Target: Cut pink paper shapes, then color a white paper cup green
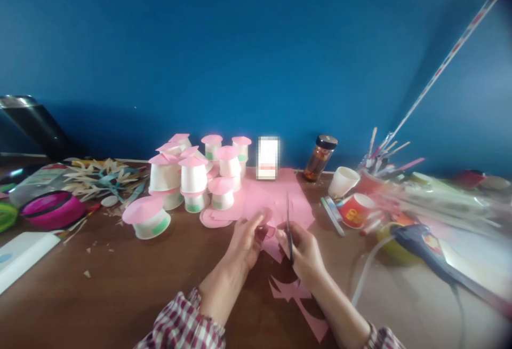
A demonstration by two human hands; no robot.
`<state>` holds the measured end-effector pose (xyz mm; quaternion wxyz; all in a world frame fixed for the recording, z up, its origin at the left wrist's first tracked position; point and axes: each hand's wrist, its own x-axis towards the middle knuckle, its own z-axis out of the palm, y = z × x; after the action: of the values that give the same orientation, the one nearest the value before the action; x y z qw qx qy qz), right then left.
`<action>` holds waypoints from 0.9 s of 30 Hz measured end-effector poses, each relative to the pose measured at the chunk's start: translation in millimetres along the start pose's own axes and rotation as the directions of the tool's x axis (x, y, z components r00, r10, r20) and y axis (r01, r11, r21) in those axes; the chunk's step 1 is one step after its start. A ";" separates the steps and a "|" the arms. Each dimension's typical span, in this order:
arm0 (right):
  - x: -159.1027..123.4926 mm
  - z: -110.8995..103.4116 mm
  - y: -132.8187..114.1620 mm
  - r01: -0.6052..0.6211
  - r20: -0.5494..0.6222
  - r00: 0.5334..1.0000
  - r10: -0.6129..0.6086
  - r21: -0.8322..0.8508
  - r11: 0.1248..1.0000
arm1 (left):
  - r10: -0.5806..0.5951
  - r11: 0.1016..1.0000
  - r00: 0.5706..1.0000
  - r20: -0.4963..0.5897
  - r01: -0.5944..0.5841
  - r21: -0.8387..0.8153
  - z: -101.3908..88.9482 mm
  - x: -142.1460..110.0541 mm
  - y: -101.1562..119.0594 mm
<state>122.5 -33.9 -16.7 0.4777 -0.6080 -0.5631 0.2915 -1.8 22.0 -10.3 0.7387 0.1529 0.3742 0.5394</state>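
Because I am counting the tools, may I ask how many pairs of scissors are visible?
1. The scissors are in the right hand, pointing toward the blue wall. More may be hidden in the blurred clutter at the right.

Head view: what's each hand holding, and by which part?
Right hand: scissors, by the handle end, blades pointing away from the wearer. Left hand: pink paper piece; exact grip spot unclear.
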 end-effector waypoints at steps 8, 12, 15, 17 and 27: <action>-3.7 -1.6 -5.3 -0.012 0.093 0.996 0.002 0.107 0.994 | 0.051 0.998 0.997 -0.049 -0.050 0.035 2.0 -3.8 -6.6; -3.5 -2.2 -5.7 -0.006 0.143 0.990 -0.010 0.108 0.994 | 0.056 0.997 0.998 -0.040 -0.053 0.055 2.6 -5.7 -6.3; -3.2 -1.2 -3.6 -0.007 0.143 0.990 -0.012 0.126 0.992 | 0.053 0.997 0.998 -0.036 -0.051 0.053 3.8 -6.8 -5.4; -3.2 -0.4 -2.7 -0.022 0.130 0.991 0.005 0.129 0.991 | 0.046 0.997 0.999 -0.019 -0.045 0.058 4.2 -7.5 -4.7; -2.6 0.8 -4.3 -0.072 0.133 0.990 0.046 0.204 0.976 | 0.029 0.986 0.998 0.060 -0.038 0.164 -0.6 -7.6 -5.6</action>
<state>119.6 -36.6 -13.5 0.4930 -0.5512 -0.5405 0.4013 0.6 12.9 -11.3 0.7246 0.2353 0.3938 0.5143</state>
